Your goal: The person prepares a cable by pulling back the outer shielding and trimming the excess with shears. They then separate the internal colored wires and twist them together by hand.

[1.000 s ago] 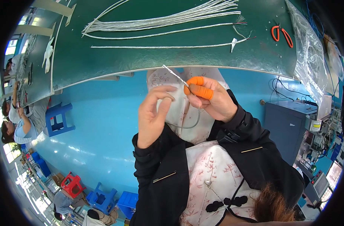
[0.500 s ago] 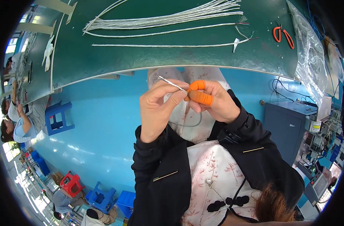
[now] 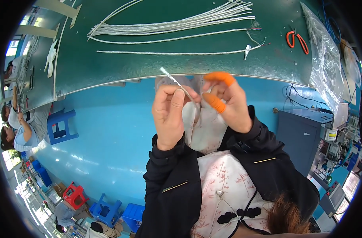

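My left hand (image 3: 170, 115) pinches a thin silvery braided cable (image 3: 171, 77) between thumb and fingers. The cable's white-tipped end slants up and left, near the table edge. To the right of it is my right hand (image 3: 232, 104), with orange finger cots on thumb and index finger. Those two fingers stand apart, and I see nothing between them; the hand is slightly blurred. On the green table (image 3: 149, 63) ahead lie a bundle of silvery cables (image 3: 149, 28) and a single cable (image 3: 169, 53) with a white tag (image 3: 247, 51) and frayed wires at its right end.
Red-handled cutters (image 3: 297, 41) lie at the table's right, beside a clear plastic bag (image 3: 325, 59). A white glove (image 3: 51, 57) is at far left. A grey cabinet (image 3: 296, 135) stands to the right, a blue stool (image 3: 62, 126) on the floor to the left. Other people sit farther left.
My right hand has let go of the cable and opened, moving slightly right. My left hand has tilted, and the cable end now points more steeply upward.
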`<state>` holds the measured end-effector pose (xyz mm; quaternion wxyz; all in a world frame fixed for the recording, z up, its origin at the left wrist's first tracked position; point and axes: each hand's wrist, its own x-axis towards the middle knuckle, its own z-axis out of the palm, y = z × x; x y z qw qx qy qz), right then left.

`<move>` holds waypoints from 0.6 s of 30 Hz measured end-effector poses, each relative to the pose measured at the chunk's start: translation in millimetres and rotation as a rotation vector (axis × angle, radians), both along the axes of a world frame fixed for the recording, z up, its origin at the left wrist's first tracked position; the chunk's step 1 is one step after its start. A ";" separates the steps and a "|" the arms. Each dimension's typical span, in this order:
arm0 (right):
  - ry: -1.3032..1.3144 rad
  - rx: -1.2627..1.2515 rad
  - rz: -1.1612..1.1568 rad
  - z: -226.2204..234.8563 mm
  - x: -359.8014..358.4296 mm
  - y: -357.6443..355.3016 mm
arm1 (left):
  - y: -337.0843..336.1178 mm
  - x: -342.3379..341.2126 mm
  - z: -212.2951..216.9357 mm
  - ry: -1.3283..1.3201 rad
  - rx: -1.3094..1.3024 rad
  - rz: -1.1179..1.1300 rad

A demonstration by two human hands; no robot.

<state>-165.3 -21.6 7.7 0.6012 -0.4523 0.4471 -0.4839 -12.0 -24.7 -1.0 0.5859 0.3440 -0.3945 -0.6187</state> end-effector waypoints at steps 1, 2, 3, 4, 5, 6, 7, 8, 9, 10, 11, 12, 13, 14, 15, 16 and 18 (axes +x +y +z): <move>0.065 -0.057 -0.041 0.1 -5.6 -4.2 | 0.1 -0.5 0.4 0.077 0.051 -0.014; 0.131 -0.114 -0.083 0.7 -9.9 -8.1 | 0.7 -1.1 2.0 0.084 0.052 -0.020; 0.138 -0.111 -0.091 3.8 -11.8 -11.4 | 2.9 -1.6 5.3 0.033 0.066 -0.041; 0.072 -0.048 0.002 8.8 -12.3 -15.6 | 5.0 -2.3 8.3 -0.017 0.079 -0.063; 0.004 0.015 0.093 13.3 -12.7 -19.5 | 6.6 -3.4 9.5 -0.067 0.093 -0.085; -0.064 0.078 0.184 15.2 -14.4 -21.5 | 8.0 -4.9 9.2 -0.059 0.095 -0.093; -0.057 0.082 0.177 13.3 -16.9 -21.5 | 9.3 -6.5 8.6 -0.132 0.078 -0.098; -0.085 0.078 0.204 10.0 -17.9 -20.7 | 11.2 -6.7 8.6 -0.207 0.061 -0.096; -0.114 0.074 0.232 7.8 -17.9 -20.5 | 12.5 -6.5 8.5 -0.283 0.045 -0.092; -0.144 0.071 0.261 6.7 -18.3 -21.3 | 12.3 -5.9 8.9 -0.278 0.050 -0.090; -0.141 0.077 0.265 6.6 -21.8 -22.9 | 10.4 -4.7 9.9 -0.227 0.112 -0.149; -0.126 0.086 0.344 10.7 -27.2 -26.5 | 8.0 -3.3 10.5 -0.174 0.174 -0.208; -0.112 0.099 0.425 14.1 -32.5 -29.2 | 7.9 -1.4 8.9 -0.120 0.239 -0.264; -0.098 0.112 0.505 14.4 -37.2 -31.2 | 8.2 0.7 6.0 -0.114 0.248 -0.260; -0.099 0.117 0.514 13.2 -39.9 -33.9 | 7.6 3.7 4.6 -0.003 0.323 -0.328; -0.056 0.053 0.593 11.6 -42.5 -36.6 | 7.7 6.3 3.2 0.109 0.397 -0.395; 0.031 -0.081 0.750 8.2 -46.9 -41.3 | 10.1 8.7 2.0 0.226 0.468 -0.454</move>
